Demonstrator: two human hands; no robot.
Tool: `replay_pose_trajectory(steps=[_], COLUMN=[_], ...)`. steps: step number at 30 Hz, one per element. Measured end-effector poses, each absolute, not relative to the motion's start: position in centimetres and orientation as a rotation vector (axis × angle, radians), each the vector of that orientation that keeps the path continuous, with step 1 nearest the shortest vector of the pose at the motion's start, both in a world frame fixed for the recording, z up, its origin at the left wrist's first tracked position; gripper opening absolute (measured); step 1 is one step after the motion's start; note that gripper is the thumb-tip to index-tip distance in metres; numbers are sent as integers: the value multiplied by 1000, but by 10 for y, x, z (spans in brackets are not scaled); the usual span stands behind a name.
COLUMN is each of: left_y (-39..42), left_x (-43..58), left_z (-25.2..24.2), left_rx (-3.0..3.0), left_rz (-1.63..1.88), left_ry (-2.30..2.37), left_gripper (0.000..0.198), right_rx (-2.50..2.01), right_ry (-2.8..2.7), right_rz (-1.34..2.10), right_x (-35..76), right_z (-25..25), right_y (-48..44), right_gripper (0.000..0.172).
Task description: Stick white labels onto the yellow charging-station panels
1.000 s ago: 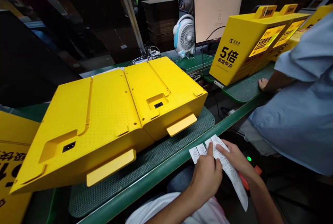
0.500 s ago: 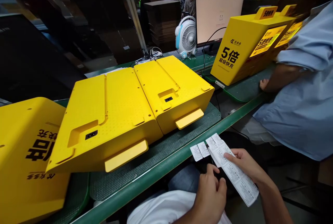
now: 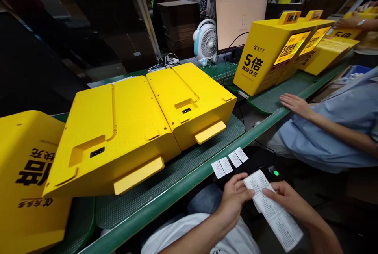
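Below the bench edge, my left hand [image 3: 234, 199] pinches the top corner of a strip of white printed labels [image 3: 274, 210]. My right hand [image 3: 285, 199] holds the same strip from the right side, thumb on top. Several small white labels [image 3: 229, 162] hang stuck along the green bench edge just above my hands. Two yellow plastic cabinets [image 3: 118, 128] lie on their fronts on a dark mat, backs up, each with a black socket and a yellow tab toward me.
A third yellow cabinet [image 3: 23, 175] lies at the far left. Upright yellow cabinets [image 3: 265, 57] stand at the right, where a person in a light blue shirt [image 3: 333, 128] rests a hand on the mat. A small fan [image 3: 205, 41] and monitor [image 3: 240, 15] stand behind.
My hands dropped lower and pulled the label strip away from the bench edge, leaving more small labels stuck there. The person at the right leaned back and laid a hand flat on the mat.
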State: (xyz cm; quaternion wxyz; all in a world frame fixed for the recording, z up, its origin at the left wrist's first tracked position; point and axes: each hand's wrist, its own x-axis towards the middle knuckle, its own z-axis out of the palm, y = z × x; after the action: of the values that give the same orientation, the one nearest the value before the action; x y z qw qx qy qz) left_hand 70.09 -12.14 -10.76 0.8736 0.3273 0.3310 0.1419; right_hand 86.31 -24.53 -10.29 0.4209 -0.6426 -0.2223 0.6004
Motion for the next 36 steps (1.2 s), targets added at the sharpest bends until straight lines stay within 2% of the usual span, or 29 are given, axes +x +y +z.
replay_pose_trajectory(steps=[4,7,10,15,22,29,36], left_y=[-122,-124,-125,-118,-128,-135,-133], left_x=[713,724,737,758,752,738,737], left_z=[-88,-80,-79,-83,-87,-76,-74], left_rx=[825,922,1011,1107,1059,1012,1004], left_rz=[426,501,543,569,347,365,371], left_ry=[679,727,803,883,827,844,855], left_gripper=[41,33,37,58,75,65,56], right_rx=[-1625,-1592,-1575,-1605,-1650,-1706,-1856], right_ry=[-519,-397,-302,-266,-398,-472,-510], right_rz=[1352,1128,1097,1052,1092,1175,1084], right_x=[858,858,858,870,915,931,937], right_z=[-87,-78,-68,-66,-85,-93,-98], right_y=[-241,-229,-215,-199,-168,-150,-142], right_gripper=[49,61,62,52,49,52,43])
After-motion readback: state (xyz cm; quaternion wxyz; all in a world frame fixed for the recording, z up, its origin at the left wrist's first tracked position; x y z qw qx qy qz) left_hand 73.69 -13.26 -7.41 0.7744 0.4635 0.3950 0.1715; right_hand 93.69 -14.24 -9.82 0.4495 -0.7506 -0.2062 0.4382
